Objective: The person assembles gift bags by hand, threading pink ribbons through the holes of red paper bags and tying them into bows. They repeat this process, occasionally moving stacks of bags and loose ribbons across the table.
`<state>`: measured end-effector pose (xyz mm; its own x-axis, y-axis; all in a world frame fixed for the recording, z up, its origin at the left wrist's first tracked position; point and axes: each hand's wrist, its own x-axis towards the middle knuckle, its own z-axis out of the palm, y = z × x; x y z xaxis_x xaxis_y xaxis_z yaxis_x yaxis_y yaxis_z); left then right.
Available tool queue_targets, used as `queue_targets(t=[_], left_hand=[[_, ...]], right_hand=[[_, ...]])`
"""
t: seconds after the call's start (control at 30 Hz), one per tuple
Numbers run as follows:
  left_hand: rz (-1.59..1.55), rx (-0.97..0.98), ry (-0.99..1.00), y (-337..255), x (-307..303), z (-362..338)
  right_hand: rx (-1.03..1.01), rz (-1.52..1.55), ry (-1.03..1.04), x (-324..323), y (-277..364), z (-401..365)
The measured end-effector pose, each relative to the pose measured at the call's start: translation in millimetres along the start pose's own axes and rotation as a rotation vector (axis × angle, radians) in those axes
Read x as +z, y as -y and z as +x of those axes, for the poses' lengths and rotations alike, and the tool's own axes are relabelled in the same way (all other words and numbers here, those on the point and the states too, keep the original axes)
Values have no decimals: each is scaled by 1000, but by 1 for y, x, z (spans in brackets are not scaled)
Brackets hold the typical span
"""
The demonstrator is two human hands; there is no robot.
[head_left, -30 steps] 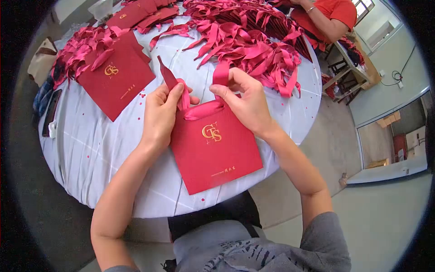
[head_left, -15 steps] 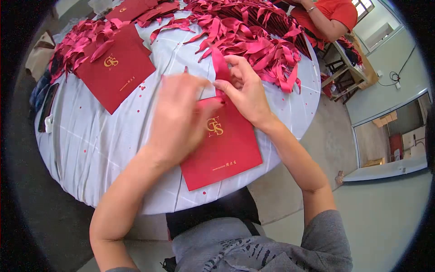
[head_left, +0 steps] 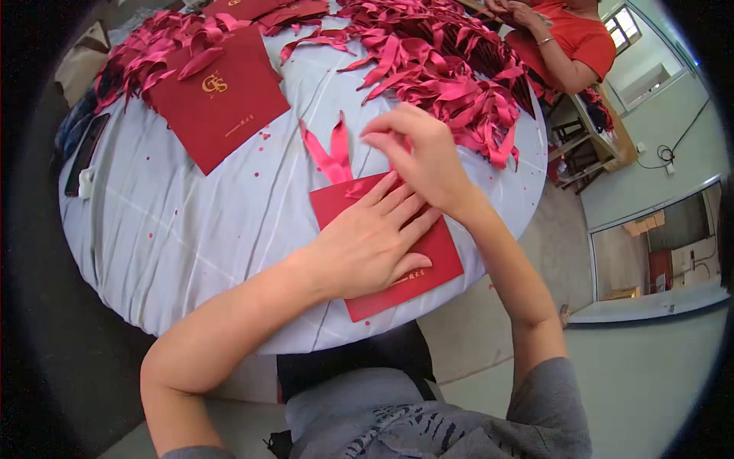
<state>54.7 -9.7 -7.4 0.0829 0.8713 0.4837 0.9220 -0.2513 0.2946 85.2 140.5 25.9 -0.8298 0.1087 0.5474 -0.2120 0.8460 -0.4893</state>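
Note:
A flat red paper bag (head_left: 363, 306) with gold print lies near the table edge in front of me. My left hand (head_left: 363, 245) rests palm down on it, fingers spread, covering most of its logo. At the bag's top right corner, my right hand (head_left: 424, 157) has curled fingers around a pink ribbon (head_left: 396, 157), only partly visible between thumb and palm. Another ribbon (head_left: 330, 159) sticks out from the bag's top left, its two tails forming a V on the cloth.
Red bags (head_left: 229, 103) with ribbons are stacked at the left. A large heap of ribboned bags (head_left: 459, 92) covers the far right. A dark phone (head_left: 86, 157) lies at the left rim of the white tablecloth (head_left: 206, 252). A person in red (head_left: 569, 46) sits across.
My left hand has come down from the bag's top edge and now lies flat on it. My right hand has shifted slightly right and down. The left ribbon's tails now show.

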Motion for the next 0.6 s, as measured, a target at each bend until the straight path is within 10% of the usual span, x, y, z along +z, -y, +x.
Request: queue_targets(t=[0.23, 0.6], left_hand=[[-15, -4, 32, -1, 1, -3], [-58, -26, -13, -1, 6, -4]], right_hand=[[232, -223, 512, 27, 18, 32], [231, -60, 299, 42, 6, 22]])
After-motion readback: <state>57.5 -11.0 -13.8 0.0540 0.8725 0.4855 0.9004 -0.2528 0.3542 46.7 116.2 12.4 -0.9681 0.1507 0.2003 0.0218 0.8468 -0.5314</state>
